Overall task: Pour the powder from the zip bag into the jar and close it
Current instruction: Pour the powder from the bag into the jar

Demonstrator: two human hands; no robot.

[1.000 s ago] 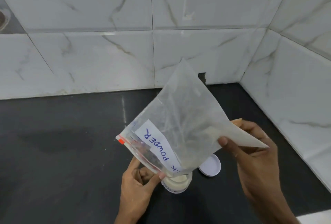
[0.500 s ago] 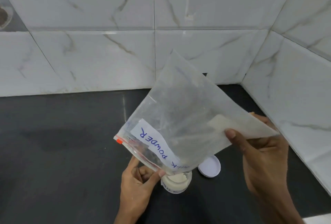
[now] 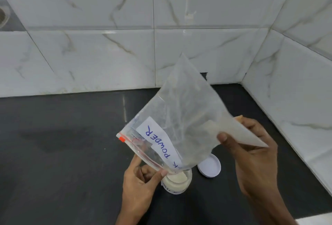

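A clear zip bag (image 3: 181,117) with a white "POWDER" label hangs upside down, its open zip edge over a small jar (image 3: 177,182) holding pale powder. My left hand (image 3: 140,183) pinches the zip edge at the jar's mouth. At the right, my right hand (image 3: 251,156) pinches the bag's raised bottom corner. The bag looks almost empty, with only a film of powder inside. The jar's white lid (image 3: 209,166) lies upside down on the counter just right of the jar.
The black counter (image 3: 71,153) meets white marble-tiled walls (image 3: 107,54) at the back and right, forming a corner. A pale strip shows at the bottom right edge.
The bag's raised corner dipped and swung back slightly in my right hand, a small shake. The left hand, jar and lid stayed where they were.
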